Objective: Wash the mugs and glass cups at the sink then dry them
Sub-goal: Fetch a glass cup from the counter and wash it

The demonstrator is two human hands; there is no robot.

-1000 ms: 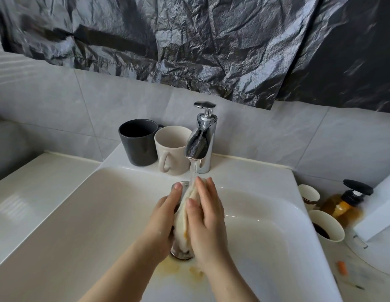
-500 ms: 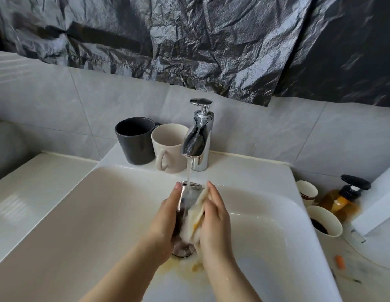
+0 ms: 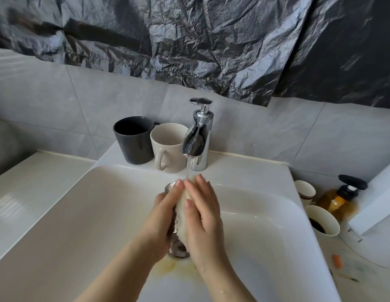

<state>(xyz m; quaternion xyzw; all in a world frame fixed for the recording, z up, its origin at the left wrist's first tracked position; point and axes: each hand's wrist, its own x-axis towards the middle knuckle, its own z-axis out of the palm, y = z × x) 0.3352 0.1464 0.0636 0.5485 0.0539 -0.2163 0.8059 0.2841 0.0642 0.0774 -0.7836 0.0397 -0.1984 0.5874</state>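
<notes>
Now the glass cup (image 3: 171,186) is gripped in the left hand (image 3: 165,214), rim towards twelve o'clock; the cloth (image 3: 182,205) is pressed on by flat right hand (image 3: 203,212) fingers (image 3: 203,185)

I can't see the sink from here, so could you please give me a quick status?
Left hand grips glass cup under running tap. Right hand presses cloth against it. Dark mug and beige mug stand on ledge; nothing blocking.
</notes>
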